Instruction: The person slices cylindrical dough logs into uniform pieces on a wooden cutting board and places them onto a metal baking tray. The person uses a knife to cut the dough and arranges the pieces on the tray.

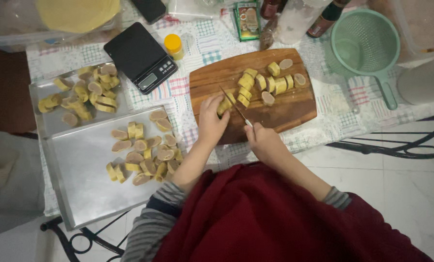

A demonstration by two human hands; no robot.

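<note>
Spreading across a checked cloth, the desk (323, 121) carries a large metal tray (81, 174) whose near edge overhangs it, with bare metal left of its yellow slices. A wooden cutting board (294, 109) beside the tray is bare along its near edge. The left hand (212, 121) grips a dough roll (225, 104) on the board; the right hand (264, 140) is clenched on a knife (235, 106) cutting it.
</note>
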